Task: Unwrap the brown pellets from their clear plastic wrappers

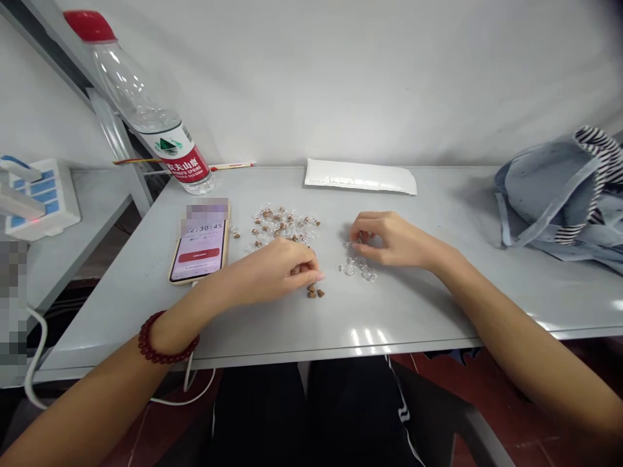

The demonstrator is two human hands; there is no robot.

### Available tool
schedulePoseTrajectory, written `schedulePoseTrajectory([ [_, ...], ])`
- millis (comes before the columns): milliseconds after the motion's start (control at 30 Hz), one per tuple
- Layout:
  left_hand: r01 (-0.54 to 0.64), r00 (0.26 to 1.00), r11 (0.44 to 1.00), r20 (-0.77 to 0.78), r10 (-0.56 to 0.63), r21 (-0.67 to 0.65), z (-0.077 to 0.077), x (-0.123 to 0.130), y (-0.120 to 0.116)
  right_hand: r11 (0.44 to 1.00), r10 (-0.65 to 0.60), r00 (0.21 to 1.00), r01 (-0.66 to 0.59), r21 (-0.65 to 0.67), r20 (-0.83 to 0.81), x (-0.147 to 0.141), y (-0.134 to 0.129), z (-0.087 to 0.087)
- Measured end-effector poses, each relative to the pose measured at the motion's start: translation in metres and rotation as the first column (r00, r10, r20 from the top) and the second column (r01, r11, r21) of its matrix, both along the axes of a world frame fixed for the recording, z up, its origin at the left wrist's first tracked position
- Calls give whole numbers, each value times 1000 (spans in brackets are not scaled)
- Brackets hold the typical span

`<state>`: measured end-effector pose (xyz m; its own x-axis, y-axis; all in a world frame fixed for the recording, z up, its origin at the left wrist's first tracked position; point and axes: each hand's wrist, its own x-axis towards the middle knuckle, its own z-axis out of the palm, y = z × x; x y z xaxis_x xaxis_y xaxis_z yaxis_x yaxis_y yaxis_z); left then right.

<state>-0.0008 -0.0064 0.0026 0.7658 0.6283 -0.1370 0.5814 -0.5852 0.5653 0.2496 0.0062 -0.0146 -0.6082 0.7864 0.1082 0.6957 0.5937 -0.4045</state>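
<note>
My left hand (277, 271) is closed just above a few small brown corks (312, 293); its thumb and fingertip are pinched together, and what they hold, if anything, is too small to make out. To the right, my right hand (389, 240) has its thumb and forefinger curled round a tiny clear glass piece. Below its fingertips lie several small clear glass bottles (359, 267). Beyond my left hand spreads a pile of tiny clear bottles with brown corks (285, 224) in them.
A phone (200, 250) lies left of the pile, with a large water bottle (156, 123) behind it. A white packet (360, 176) rests by the wall. A blue-grey bag (549, 188) sits at the right. A power strip (43, 198) stands at the far left.
</note>
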Motion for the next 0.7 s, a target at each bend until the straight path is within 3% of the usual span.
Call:
schedulePoseTrajectory([
  [167, 52, 998, 994, 37, -56, 98, 2, 4, -6, 999, 11, 1000, -12, -35, -23, -2, -1, 0],
  [333, 79, 996, 997, 45, -78, -24, 0, 3, -11, 994, -44, 981, 24, -107, -189, -10, -4, -1],
  [533, 185, 977, 982, 114, -179, -45, -6, 4, -14, 959, -235, 885, 146, -242, -401, -23, -7, -13],
  [700, 216, 965, 976, 157, -212, -7, -7, 10, -17, 930, -268, 804, 71, -361, -531, -31, -14, -14],
])
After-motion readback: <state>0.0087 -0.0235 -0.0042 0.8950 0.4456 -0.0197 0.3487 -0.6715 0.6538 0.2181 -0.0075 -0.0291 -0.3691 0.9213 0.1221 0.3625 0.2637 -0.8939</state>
